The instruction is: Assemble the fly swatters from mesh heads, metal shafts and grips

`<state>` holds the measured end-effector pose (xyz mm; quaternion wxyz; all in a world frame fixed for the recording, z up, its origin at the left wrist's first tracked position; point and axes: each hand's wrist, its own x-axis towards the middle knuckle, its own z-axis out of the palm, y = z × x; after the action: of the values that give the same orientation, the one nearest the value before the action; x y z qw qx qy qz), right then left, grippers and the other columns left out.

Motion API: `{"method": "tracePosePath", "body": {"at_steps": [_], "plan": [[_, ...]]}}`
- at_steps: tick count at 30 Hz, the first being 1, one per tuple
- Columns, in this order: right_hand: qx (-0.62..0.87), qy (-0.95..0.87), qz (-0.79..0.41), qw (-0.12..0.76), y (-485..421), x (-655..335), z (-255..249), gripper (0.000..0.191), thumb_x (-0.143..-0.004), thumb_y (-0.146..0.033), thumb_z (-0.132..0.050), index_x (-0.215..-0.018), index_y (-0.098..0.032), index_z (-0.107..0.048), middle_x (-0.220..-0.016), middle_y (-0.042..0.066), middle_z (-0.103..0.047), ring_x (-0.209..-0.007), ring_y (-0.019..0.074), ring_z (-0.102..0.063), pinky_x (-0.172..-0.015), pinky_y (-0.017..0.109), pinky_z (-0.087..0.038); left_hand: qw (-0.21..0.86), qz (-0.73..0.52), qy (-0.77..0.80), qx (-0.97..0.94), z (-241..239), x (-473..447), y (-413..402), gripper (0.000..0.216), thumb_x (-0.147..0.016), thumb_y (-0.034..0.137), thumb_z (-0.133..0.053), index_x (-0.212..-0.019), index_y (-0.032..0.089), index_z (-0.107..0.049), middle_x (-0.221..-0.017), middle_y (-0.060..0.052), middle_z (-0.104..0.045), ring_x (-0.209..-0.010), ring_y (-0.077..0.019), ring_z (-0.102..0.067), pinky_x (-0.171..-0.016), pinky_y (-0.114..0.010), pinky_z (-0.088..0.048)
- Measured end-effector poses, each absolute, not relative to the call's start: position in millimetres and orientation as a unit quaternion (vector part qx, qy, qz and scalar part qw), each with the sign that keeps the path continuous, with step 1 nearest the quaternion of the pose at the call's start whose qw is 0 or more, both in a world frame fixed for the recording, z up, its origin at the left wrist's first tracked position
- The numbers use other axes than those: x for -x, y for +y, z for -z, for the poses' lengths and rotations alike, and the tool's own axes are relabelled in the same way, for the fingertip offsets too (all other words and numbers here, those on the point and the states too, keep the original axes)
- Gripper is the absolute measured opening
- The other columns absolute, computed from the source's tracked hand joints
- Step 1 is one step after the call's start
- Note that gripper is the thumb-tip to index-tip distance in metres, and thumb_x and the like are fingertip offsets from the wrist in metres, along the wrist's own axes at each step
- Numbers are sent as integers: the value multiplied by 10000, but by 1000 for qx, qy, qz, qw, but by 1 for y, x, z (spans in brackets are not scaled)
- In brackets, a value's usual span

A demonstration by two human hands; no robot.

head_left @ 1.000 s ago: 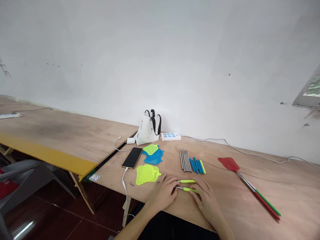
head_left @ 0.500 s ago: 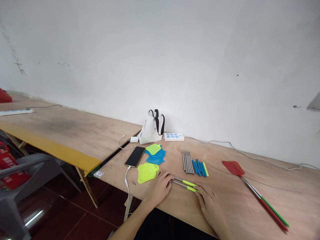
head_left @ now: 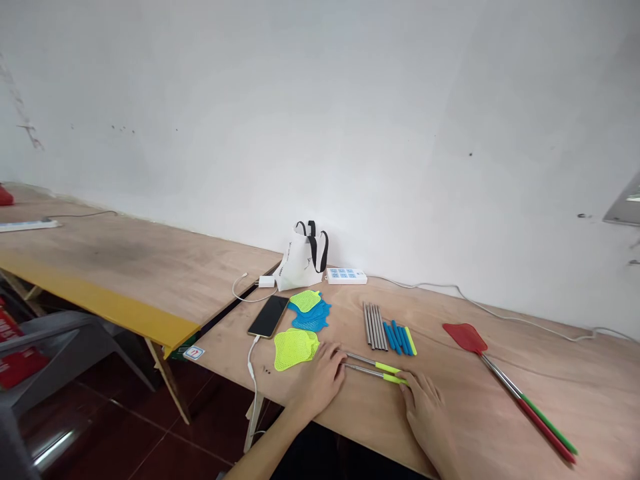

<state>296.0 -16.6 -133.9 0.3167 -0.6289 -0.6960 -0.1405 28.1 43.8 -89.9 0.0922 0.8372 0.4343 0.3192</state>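
Two thin metal rods with yellow-green grips [head_left: 376,369] lie side by side on the wooden table [head_left: 475,407] in front of me. My left hand [head_left: 320,378] rests palm down on their metal ends, fingers curled over them. My right hand [head_left: 425,408] lies flat by the grip ends, fingertips touching the nearer grip. Yellow mesh swatter heads [head_left: 295,348] lie just left of my left hand.
Behind are blue and yellow swatter heads [head_left: 309,311], a row of metal rods [head_left: 373,325], blue and yellow grips [head_left: 399,337], a phone on a cable [head_left: 269,316], a white bag [head_left: 303,259] and a power strip [head_left: 346,275]. A finished red swatter [head_left: 505,380] lies right. Another table [head_left: 115,267] stands left.
The two rods have been drawn longer: my right hand slid right and towards me along the grips while my left hand stayed on the metal ends. The camera view shifted a little.
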Motion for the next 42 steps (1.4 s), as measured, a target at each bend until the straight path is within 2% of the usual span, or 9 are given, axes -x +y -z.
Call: {"method": "tracePosePath", "body": {"at_steps": [4,13,19,24,28,32,42], "plan": [[616,-705,133,326,-12,-299,140,369,-1037,-381,-315,-1112,-261,-656,-1152,71,-699,-1036,243,-659,-917,432,-511,112,-321,420,-842,88,-29,43,241,-946,126,-504,-1128,232,-622,-1320,-54,-622,-1265,-229,-563,-1105,-421,-477],[598,-717,87,347,-11,-301,140,344,-1015,-372,-372,-1166,-282,-668,-1222,67,-682,-1098,251,-651,-992,489,-516,137,-314,404,-848,93,-28,47,346,-947,103,-475,-1217,240,-642,-1375,-48,-620,-1294,-219,-566,-1126,-419,-474],[603,-736,70,300,-11,-307,136,400,-984,-314,-376,-1246,-319,-678,-1390,39,-604,-1289,249,-564,-1081,519,-474,157,-276,377,-870,93,-15,56,483,-927,23,-425,-1302,261,-614,-1472,-14,-560,-1358,-186,-522,-1171,-401,-432],[627,-732,81,254,-9,-310,142,512,-927,-209,-351,-1322,-348,-645,-1499,14,-510,-1371,259,-498,-1116,570,-426,137,-275,382,-871,87,-14,53,413,-980,98,-427,-1315,255,-608,-1472,-31,-562,-1348,-190,-536,-1169,-411,-434],[629,-738,64,236,-13,-311,135,460,-976,-289,-358,-1341,-363,-628,-1542,13,-462,-1426,269,-435,-1136,586,-396,134,-276,383,-871,86,-16,50,378,-1004,141,-420,-1308,253,-614,-1484,-36,-551,-1367,-203,-519,-1165,-425,-436],[606,-769,9,202,-20,-320,119,425,-1025,-430,-380,-1409,-376,-556,-1538,17,-469,-1447,219,-408,-1190,539,-345,132,-277,379,-873,87,-15,52,375,-1007,150,-419,-1309,261,-611,-1488,-32,-546,-1367,-206,-518,-1156,-428,-445],[612,-755,36,231,-21,-319,117,400,-1027,-418,-399,-1380,-366,-578,-1494,20,-520,-1388,202,-484,-1191,515,-351,116,-288,368,-877,84,-17,52,364,-1002,152,-430,-1294,263,-617,-1445,-33,-579,-1367,-206,-506,-1174,-437,-416]]}}
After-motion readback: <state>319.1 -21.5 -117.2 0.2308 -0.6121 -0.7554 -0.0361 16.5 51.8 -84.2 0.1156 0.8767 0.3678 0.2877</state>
